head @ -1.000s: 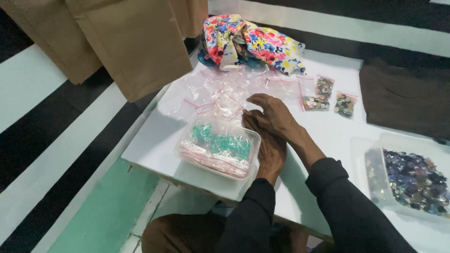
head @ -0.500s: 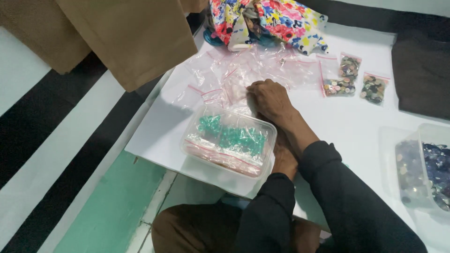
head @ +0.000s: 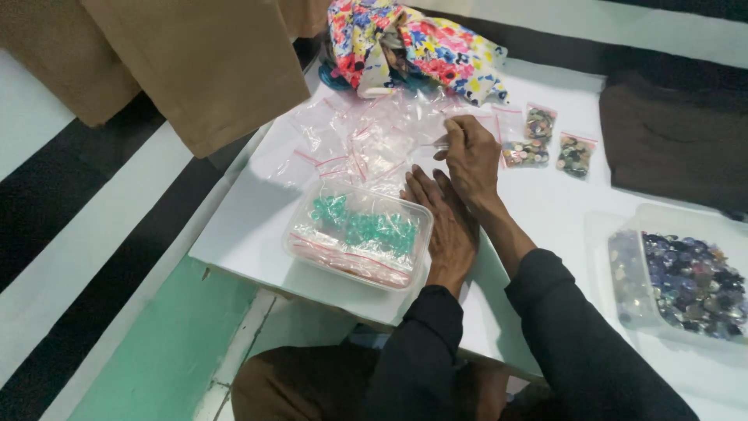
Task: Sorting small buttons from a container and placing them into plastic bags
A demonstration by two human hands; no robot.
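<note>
Both arms come in from below in dark sleeves. The left hand (head: 446, 226) lies flat, palm down, fingers stretched forward. The right hand (head: 472, 156) reaches just beyond it, fingers curled downward, wrist crossing close above the left.

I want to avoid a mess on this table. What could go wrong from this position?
1. The right hand pinches one thin clear plastic zip bag from a loose pile of empty clear bags; others may drag along.
2. The clear plastic tub of green beads sits near the white table's edge beside the left hand; a nudge could tip it off.
</note>
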